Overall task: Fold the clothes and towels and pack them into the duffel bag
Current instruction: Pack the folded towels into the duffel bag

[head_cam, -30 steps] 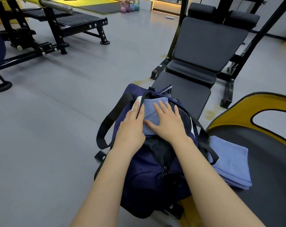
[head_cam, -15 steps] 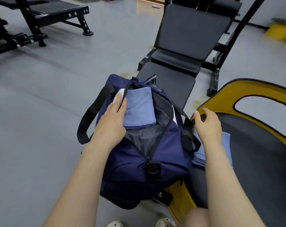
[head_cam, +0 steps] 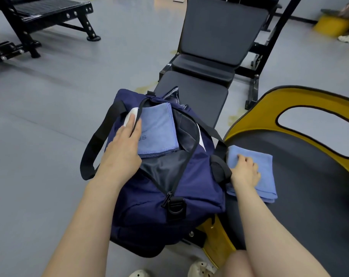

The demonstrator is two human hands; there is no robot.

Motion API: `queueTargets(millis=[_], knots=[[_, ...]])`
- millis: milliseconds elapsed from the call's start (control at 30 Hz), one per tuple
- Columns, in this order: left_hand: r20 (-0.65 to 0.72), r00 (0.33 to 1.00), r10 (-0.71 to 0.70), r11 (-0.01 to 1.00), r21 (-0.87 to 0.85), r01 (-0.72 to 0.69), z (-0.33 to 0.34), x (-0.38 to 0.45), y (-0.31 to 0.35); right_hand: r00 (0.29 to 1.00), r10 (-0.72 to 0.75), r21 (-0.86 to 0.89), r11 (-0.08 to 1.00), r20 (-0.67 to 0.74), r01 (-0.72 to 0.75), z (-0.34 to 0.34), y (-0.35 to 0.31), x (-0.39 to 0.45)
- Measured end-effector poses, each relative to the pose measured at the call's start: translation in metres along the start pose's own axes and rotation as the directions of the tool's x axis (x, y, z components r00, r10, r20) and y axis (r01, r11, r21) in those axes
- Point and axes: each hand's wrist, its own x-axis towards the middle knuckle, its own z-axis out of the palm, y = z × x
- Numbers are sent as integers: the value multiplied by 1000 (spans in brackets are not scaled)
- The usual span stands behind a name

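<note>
A navy duffel bag (head_cam: pixel 149 212) stands unzipped on the end of a black bench. A folded blue towel (head_cam: pixel 159 128) lies in its opening, over something white at the left rim. My left hand (head_cam: pixel 123 148) rests flat on the bag's left rim with straight fingers touching that towel's edge. To the right of the bag, a second folded blue towel (head_cam: pixel 263 176) lies on a dark padded seat. My right hand (head_cam: pixel 245 170) lies on this towel with its fingers curled into the cloth near the towel's left edge.
The black adjustable bench (head_cam: pixel 215 56) runs away behind the bag. The padded seat has a yellow frame (head_cam: pixel 269 108) curving round its right side. Another black bench (head_cam: pixel 39 13) stands at the far left on grey floor. My shoes (head_cam: pixel 199 269) show at the bottom.
My right hand left the towel in the bag, swung right past the strap and came down on the second towel. The left hand stayed on the bag's rim.
</note>
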Motion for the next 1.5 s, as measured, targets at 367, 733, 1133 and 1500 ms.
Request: queueTargets(millis=[367,733,1133,1500], knots=[[6,1000,-15,1000,24,15,0,2,1,999,14,130,992,-49,-8,-8,5,14],[19,1000,-1,999,36,0,6,6,-2,965,-245,197,946,-90,258,-28,0,14],[38,999,-11,999,46,10,6,6,-1,995,87,424,903,-38,-63,-11,31,24],[50,998,-24,998,52,22,5,6,0,952,221,406,866,210,-291,-8,35,29]])
